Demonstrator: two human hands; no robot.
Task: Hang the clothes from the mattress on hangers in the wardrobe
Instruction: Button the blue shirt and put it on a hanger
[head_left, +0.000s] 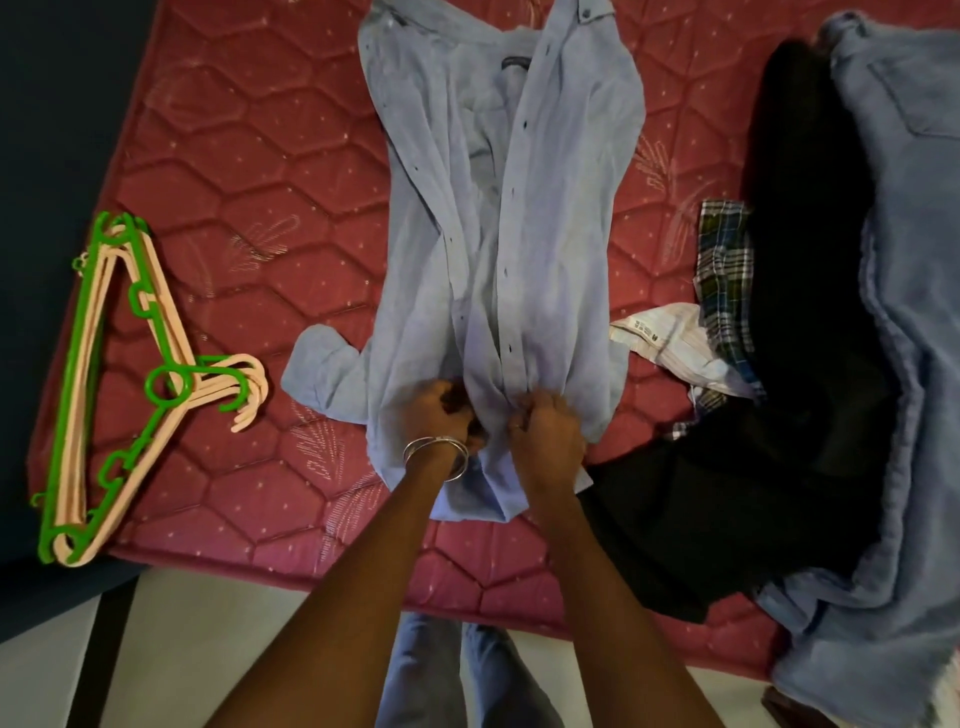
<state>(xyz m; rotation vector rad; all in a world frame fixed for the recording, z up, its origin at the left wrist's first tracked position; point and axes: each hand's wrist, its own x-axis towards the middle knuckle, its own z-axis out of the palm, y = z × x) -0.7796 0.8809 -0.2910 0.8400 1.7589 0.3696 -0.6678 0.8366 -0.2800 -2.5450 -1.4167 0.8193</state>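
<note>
A light blue shirt (498, 234) lies spread along the red mattress (249, 156), stretching toward twelve o'clock from both hands, which sit close together at its near end: the left hand (441, 415) and right hand (545, 431) each pinch the fabric. Stacked hangers (114, 384) rest at nine o'clock; dark clothes (800, 338) and denim (909, 312) at three.

Shirt (498, 249) lies mid-mattress (249, 156), hangers (130, 384) left, clothes pile (810, 312) right.
</note>
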